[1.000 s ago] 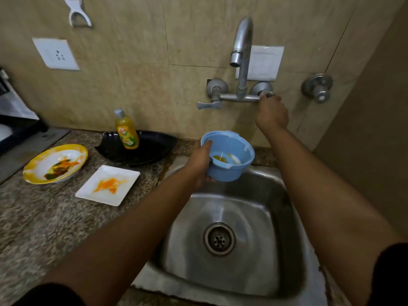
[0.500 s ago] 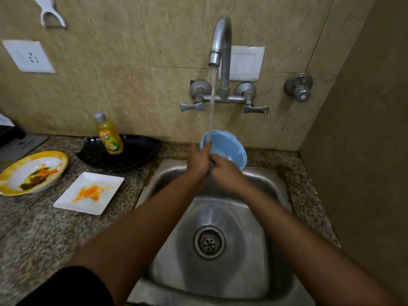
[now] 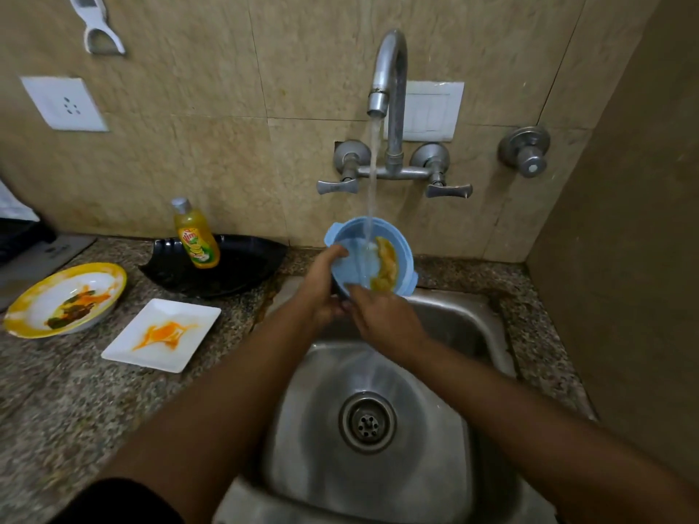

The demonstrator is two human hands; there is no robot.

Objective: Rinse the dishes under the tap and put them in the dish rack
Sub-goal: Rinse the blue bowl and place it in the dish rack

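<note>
While water runs from the tap (image 3: 389, 81) over the steel sink (image 3: 465, 429), left hand (image 3: 321, 289) grips blue bowl (image 3: 351, 255) by its rim, tilted under the stream at sink's back edge. Right hand (image 3: 386, 315) fingers loosely curled on bowl's lower rim. Yellow residue inside.

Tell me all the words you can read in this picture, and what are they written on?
"Vim": red logo on the label of the yellow dish soap bottle, standing by the black dish.
The smaller print on that label is too blurred to read.
The wall socket, switch plate, tap and blue bowl show no writing.
</note>
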